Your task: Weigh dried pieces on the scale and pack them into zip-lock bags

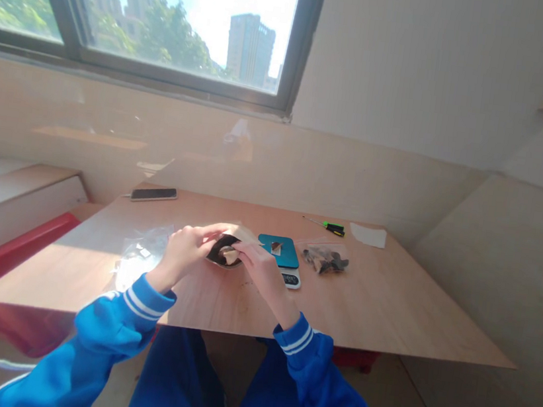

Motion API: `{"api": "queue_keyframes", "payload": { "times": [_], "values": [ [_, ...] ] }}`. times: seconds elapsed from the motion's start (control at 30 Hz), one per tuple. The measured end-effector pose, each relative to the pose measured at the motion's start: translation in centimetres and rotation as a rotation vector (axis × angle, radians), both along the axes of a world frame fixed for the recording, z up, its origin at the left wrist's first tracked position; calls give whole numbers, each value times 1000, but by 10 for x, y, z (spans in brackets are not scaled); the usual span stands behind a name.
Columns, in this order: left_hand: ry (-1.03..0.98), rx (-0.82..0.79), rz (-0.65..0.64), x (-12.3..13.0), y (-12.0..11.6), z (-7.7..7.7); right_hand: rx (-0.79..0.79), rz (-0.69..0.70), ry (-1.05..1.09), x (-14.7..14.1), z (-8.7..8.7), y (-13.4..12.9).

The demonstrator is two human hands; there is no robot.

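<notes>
White-striped blue sleeves [101,334], teal-topped white scale [289,254], dark-lined tan pouch [216,252], black phone [154,194]

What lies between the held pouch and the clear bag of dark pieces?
In the head view, the right hand and the blue-topped scale lie between the pouch and the bag.

The pale wooden surface [401,314] carries a phone [154,195] at its far left corner, with a green-and-black-handled screwdriver [334,229] and white paper [368,235] toward the far right corner. Clear plastic [136,266] lies near the left edge; mid-surface sit a teal-topped scale [287,256] and, just beside it, a bag of dark pieces [325,259].
</notes>
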State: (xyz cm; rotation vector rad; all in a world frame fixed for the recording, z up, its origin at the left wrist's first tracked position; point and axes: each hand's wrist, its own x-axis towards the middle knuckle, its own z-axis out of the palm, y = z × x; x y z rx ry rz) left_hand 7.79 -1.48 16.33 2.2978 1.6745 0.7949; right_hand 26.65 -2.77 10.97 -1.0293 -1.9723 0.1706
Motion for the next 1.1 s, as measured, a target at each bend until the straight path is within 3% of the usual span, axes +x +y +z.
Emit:
{"api": "queue_keyframes", "payload": {
  "times": [0.23,0.4,0.6,0.7,0.8,0.97,1.1],
  "values": [
    [-27,-5,-11,0,3,-1,21,-27,147,2,-5,1],
    [-13,-4,0,2,6,1,125,-6,148,0,-8,-3],
    [-15,-25,32,5,9,5,136,-5,195,-5,-6,-7],
    [-16,-37,44,7,9,9,118,-22,333,-11,-4,-9],
    [-6,-43,62,7,8,12,4,-81,581,-11,0,-12],
    [-32,-48,126,2,10,16,-183,-178,987,29,-4,-1],
    [-50,-50,130,1,12,16,-279,-302,1082,75,-34,22]
  ]
}}
